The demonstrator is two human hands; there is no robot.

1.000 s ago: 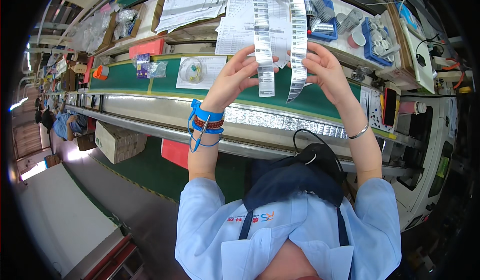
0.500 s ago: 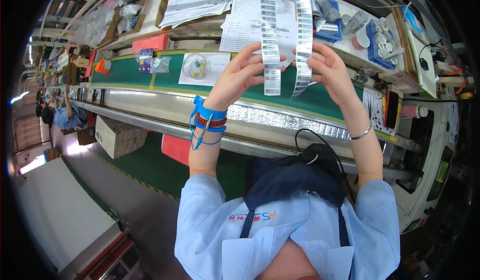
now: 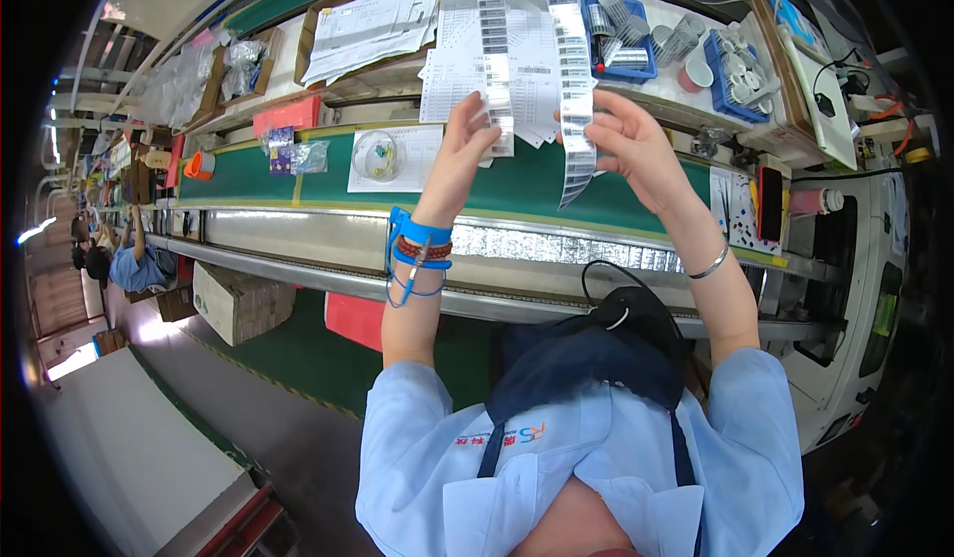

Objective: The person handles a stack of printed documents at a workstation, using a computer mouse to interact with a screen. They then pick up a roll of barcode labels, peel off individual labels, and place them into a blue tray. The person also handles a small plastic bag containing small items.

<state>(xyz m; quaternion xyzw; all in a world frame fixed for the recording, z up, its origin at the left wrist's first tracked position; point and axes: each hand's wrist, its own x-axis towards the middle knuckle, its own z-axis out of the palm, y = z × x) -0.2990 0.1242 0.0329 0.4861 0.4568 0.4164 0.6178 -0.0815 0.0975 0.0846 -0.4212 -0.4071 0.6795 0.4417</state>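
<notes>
Above the green flat work surface [image 3: 522, 184]: one strip per hand

The left hand [image 3: 455, 159] meets the left edge of a long white dark-printed label strip [image 3: 494, 45]; whether it pinches, I cannot tell. The right hand [image 3: 644, 155] pinches a similar white label strip [image 3: 573, 65], roughly parallel, both running lengthwise away from the person.

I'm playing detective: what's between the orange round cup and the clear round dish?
The head view shows a flat purple packet and crinkled clear plastic bag there.
</notes>
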